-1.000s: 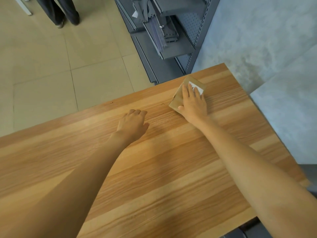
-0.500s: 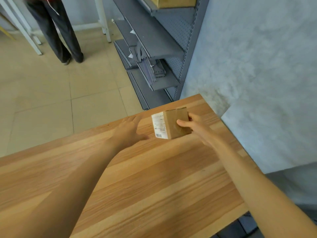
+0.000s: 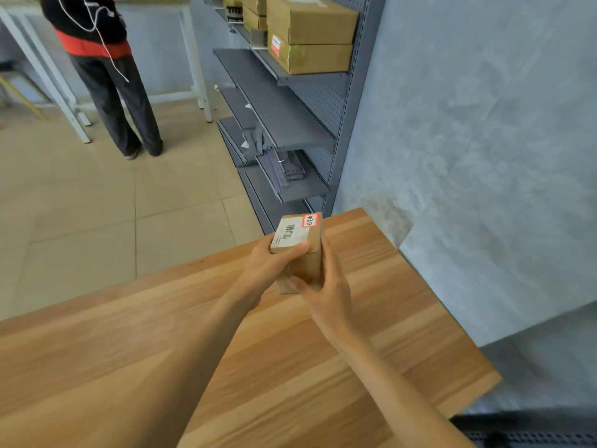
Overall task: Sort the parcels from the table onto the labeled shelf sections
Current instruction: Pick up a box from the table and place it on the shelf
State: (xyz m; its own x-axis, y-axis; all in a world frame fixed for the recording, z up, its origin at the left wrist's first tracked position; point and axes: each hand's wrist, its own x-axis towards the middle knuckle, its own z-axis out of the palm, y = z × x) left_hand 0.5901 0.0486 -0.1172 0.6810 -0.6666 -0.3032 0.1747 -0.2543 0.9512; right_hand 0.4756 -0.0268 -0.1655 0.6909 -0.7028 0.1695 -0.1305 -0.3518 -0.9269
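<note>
With the left hand (image 3: 269, 265) and right hand (image 3: 326, 291) both gripping 1 box (image 3: 298, 250) above the table (image 3: 403, 318), misreading its red-bordered label risks the wrong shelf (image 3: 284, 124) at 12 o'clock.

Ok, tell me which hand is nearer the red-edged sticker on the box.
Left. The left hand grips the box just below the sticker; the right hand holds its lower end.
</note>
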